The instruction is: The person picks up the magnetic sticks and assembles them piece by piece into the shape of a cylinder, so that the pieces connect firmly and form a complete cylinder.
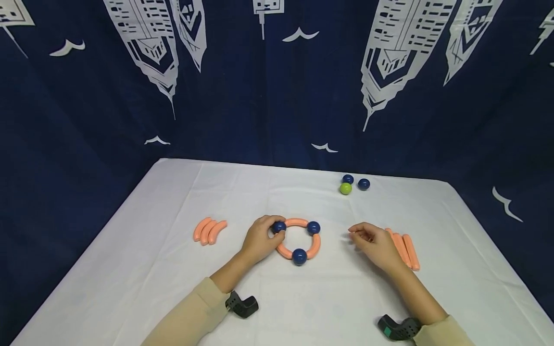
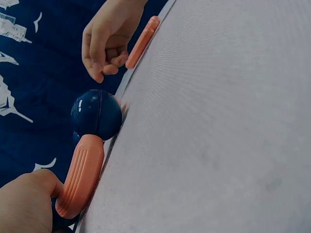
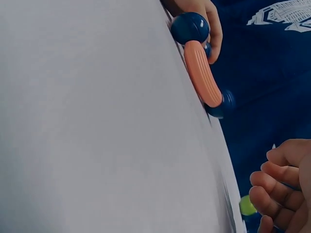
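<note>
A ring (image 1: 296, 222) of three curved orange sticks and three dark-blue balls lies flat near the middle of the white-covered tabletop (image 1: 277, 307), the cloth showing through its centre. Its joints look closed all round, a ball between each pair of sticks: one at the left (image 1: 279, 227), one at the far right (image 1: 313, 228), one at the near side (image 1: 299, 256).

The person's left hand (image 1: 263, 239) has hold of the left ball — thumb on the near side, fingers on the far side, pinched narrow around it. The right hand (image 1: 375, 244) is well apart from the ring, over on its right, with the fingers loosely curled and the thumb close to the fingertips; I see nothing held in it.

Just beside that right hand, and partly hidden by it, straight orange sticks (image 1: 411, 252) lie side by side. Away to the left of the ring, three loose curved sticks (image 1: 207, 231) sit bunched together. Towards the back edge there's a lime-green ball (image 1: 345, 188) touching or nearly touching one spare blue ball (image 1: 348, 179) — another (image 1: 364, 184) rests just to the right.
</note>
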{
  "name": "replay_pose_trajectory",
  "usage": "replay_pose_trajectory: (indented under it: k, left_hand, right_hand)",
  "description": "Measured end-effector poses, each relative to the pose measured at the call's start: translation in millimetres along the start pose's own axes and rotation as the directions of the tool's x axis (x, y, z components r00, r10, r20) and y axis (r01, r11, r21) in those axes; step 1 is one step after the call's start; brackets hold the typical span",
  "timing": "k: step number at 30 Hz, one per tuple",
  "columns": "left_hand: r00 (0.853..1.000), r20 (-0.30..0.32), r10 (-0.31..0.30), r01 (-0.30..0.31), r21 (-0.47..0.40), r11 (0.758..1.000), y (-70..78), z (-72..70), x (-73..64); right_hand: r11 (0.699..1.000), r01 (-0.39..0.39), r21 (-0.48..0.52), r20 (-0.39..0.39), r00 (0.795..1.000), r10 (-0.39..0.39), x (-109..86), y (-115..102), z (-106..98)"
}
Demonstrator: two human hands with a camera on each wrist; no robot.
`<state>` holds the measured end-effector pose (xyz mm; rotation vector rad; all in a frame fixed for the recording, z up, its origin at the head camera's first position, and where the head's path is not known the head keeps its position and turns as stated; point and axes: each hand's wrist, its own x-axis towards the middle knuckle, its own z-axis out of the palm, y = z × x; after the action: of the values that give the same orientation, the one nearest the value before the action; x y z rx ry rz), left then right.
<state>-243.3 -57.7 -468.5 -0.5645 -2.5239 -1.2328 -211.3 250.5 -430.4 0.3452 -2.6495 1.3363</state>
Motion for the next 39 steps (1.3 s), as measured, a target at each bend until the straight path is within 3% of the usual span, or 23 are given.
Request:
replay_pose_trajectory:
  k: [12,18,23,28,32,34,39]
  left_hand:
    - [1.0,0.015,0.001,-0.001,-0.002,1.0,-2.0,2.2,1.9]
    - [1.0,0.013,0.004,-0.004,-0.004,1.0,-2.2,2.5,1.3]
    - [1.0,0.017,0.004,-0.004,-0.003,1.0,-1.2,1.7,1.6]
    - [1.0,0.017,0.01,-0.01,0.001,1.0,-0.9,0.5,3.2]
    - [1.0,0.019,0.011,-0.011,0.003,1.0,-0.6,-0.3,3.6]
    - [1.0,0.021,0.008,-0.008,0.0,1.0,-0.2,-0.6,3.3]
    - [1.0,0.019,-0.003,0.003,-0.006,1.0,-0.4,-0.4,1.9]
  right_hand:
    - [0.997,-0.004,-0.072,-0.123,0.992,-0.005,-15.2,16,-29]
    - [0.993,-0.12,-0.021,-0.126,0.985,0.116,-20.4,19,-48]
    - [0.972,-0.225,-0.06,-0.209,0.955,0.208,-25.6,28,-65]
    - [0.964,-0.259,-0.063,-0.322,0.919,0.226,-28.9,44,-76]
    - [0.952,-0.293,-0.083,-0.353,0.902,0.247,-31.5,55,-80]
    - [0.942,-0.305,-0.139,-0.343,0.907,0.243,-32.8,60,-81]
    - [0.909,-0.269,-0.319,-0.259,0.947,0.19,-35.4,70,-81]
